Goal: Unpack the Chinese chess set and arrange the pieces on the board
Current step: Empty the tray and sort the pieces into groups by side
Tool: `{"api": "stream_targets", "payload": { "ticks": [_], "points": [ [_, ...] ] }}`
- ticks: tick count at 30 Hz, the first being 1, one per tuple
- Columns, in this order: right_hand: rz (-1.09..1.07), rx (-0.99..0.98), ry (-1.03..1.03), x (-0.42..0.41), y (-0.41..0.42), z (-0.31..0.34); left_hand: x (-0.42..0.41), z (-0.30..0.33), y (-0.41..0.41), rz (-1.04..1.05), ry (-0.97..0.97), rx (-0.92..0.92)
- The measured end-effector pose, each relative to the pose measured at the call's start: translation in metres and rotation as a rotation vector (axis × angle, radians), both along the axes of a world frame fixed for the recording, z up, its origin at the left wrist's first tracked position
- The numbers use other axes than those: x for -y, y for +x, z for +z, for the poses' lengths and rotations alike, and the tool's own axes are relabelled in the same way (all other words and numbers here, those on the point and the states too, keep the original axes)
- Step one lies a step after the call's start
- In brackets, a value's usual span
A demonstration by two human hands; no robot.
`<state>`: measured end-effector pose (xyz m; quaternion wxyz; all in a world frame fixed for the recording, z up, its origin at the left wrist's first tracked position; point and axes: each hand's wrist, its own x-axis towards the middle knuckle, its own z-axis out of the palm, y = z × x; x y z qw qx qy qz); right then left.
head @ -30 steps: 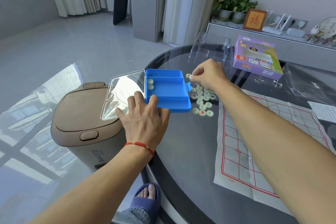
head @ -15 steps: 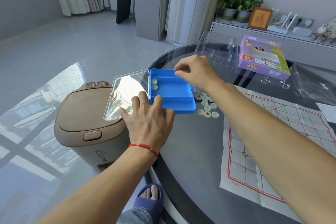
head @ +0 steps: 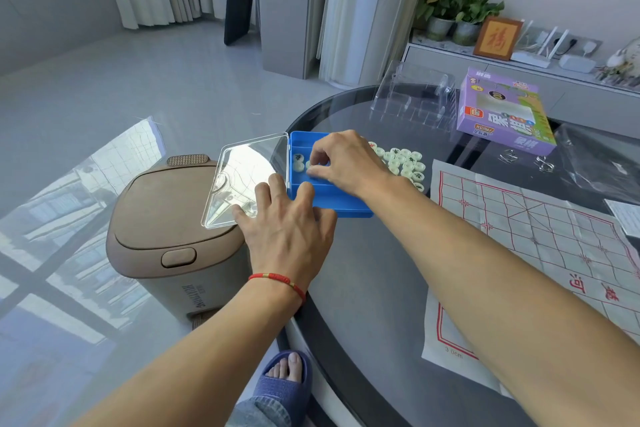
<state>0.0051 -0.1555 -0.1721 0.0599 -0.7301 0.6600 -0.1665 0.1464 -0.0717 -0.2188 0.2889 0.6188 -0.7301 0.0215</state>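
Nearby, a purple box (head: 504,113) and clear tray (head: 414,99) flank the board (head: 540,239) on the tabletop (head: 374,288). Left hand (head: 289,230) lies flat, fingers spread, on the blue case (head: 332,199); right hand (head: 346,161) reaches inside, pinching a piece (head: 309,165); loose pieces (head: 403,161) lie just beyond.

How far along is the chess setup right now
Done: paper board unfolded, most pieces heaped on the table. In hand: left hand steadies the blue case while the right hand reaches for the last pieces inside. Left: none on the board yet.
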Motion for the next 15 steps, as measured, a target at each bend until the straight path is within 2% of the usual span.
{"api": "stream_targets", "payload": {
  "ticks": [10,15],
  "points": [
    [0.106,-0.046,-0.014,0.002,0.013,-0.002,0.001,-0.001,0.000,0.002,-0.006,-0.002],
    [0.062,-0.022,0.026,-0.004,0.005,0.002,0.001,-0.001,0.000,0.003,0.004,0.009]
  ]
}}
